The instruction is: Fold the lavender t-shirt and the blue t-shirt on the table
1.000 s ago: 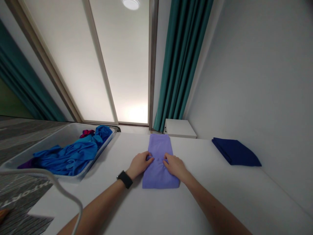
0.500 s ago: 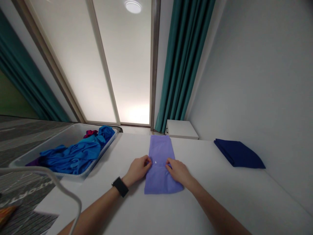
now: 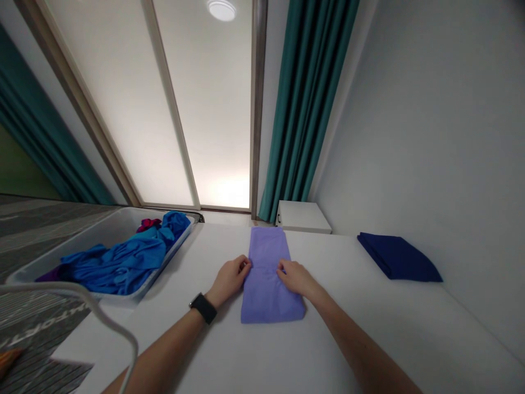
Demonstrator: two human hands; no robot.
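Note:
A lilac folded garment (image 3: pixel 267 295) lies lengthwise on the white table (image 3: pixel 229 355), narrower at its far end and wider at the near end. At its left edge, about halfway along, my left hand (image 3: pixel 230 278) pinches the cloth with bent fingers; a black watch is on that wrist. My right hand (image 3: pixel 296 278) rests over the right edge at the same height, its thumb and fingers closed on the fabric. A faint crease crosses the garment between the two hands.
Left of the table is a clear plastic bin (image 3: pixel 39 258) of rumpled blue, red and purple clothes (image 3: pixel 123 260). Against the right wall (image 3: pixel 410 137) lies a folded navy garment (image 3: pixel 400 258). A white cable (image 3: pixel 110 325) curves through the lower left. Beyond stands a low white cabinet (image 3: pixel 303 216).
Both hands have shifted slightly away from me along the garment's edges. A small white mark visible between them earlier no longer shows. The whole view has moved a little.

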